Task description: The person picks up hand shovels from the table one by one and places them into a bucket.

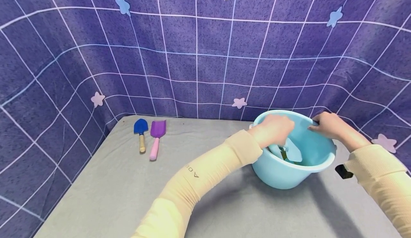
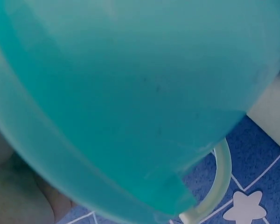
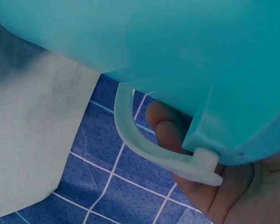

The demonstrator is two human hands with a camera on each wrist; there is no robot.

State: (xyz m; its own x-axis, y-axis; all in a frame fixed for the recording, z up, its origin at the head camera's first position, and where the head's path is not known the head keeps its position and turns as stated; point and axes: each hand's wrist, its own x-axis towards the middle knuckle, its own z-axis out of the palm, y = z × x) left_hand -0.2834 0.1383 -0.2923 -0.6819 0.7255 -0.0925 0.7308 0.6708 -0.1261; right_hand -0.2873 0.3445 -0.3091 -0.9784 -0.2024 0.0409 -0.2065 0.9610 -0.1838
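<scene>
A light-blue plastic bucket (image 1: 282,177) stands at the right of the table. My left hand (image 1: 274,128) reaches over its near rim with fingers curled, gripping a light-blue toy shovel (image 1: 293,151) whose blade points down into the bucket. Something green and brown (image 1: 283,154) shows beside the blade. At the far right of the rim my right hand (image 1: 329,124) grips the edge, thumb inside. In the right wrist view its fingers (image 3: 170,133) curl behind the pale bucket handle (image 3: 130,126) near the hinge. The left wrist view is mostly filled by the bucket's wall (image 2: 144,116).
A blue toy spade with a wooden handle (image 1: 141,127) and a purple shovel with a pink handle (image 1: 158,129) lie side by side at the back left of the grey table (image 1: 128,195). A purple starred curtain (image 1: 208,70) hangs behind. A small black object (image 1: 343,171) shows by the right cuff.
</scene>
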